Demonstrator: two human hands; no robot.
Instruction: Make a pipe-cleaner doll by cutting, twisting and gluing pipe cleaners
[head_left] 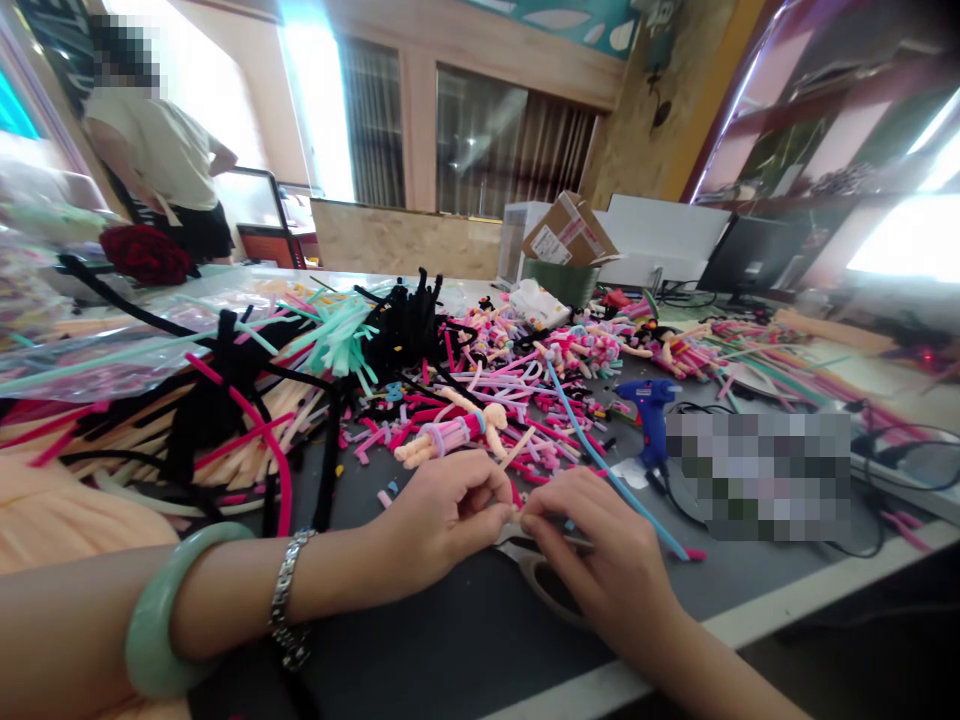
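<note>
My left hand (pixel 457 515) and my right hand (pixel 600 545) meet low over the grey table. Thumb and fingers of both are pinched together around something small, mostly hidden by the fingertips. A short pale pipe cleaner (pixel 517 450) shows just beyond them; whether it is held I cannot tell. Beneath my right hand lie scissors (pixel 551 585), partly covered by it. A pipe-cleaner doll (pixel 457 432) in pink and lilac, with a pale head and limbs, lies just past my left hand. To the right of my right hand runs a long blue pipe cleaner (pixel 600 455).
A blue glue gun (pixel 646 405) stands at the right, its cable trailing. Loose pipe cleaners (pixel 247 440) heap up at left, with black bundles (pixel 401 320) behind. More dolls (pixel 581 350) are piled at the back, before a cardboard box (pixel 570 235). A person (pixel 161 150) stands far left.
</note>
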